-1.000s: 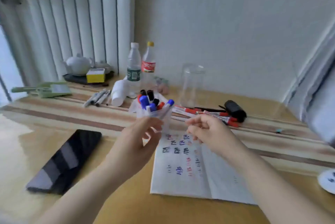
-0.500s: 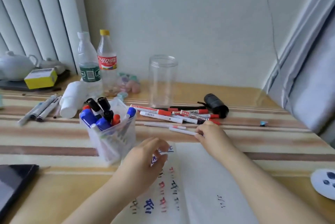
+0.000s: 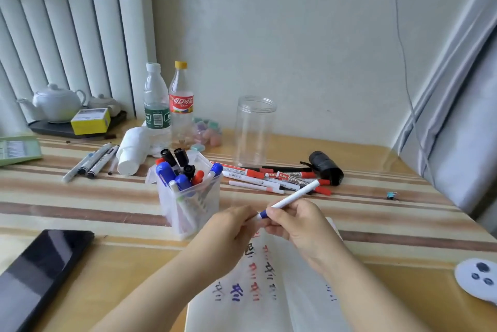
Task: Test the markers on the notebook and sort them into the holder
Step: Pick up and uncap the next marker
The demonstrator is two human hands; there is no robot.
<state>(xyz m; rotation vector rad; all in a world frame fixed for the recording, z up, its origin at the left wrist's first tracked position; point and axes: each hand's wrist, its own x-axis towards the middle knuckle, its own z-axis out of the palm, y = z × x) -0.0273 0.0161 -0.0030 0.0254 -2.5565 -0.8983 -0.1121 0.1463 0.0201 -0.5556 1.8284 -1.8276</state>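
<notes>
Both hands grip 1 slim white marker with a blue cap above the open white notebook.
Right hand is wrapped round the barrel, left hand pinches the cap; a hard pull could knock over the clear plastic holder just beside, toward the table's middle.

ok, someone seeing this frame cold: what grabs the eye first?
The two hands at centre: the right hand grips a white marker with a blue band, the left hand pinching its near end above the notebook. Just left of them stands the clear holder, full of blue, black and red caps. Behind lie loose red markers before an empty clear jar.
</notes>
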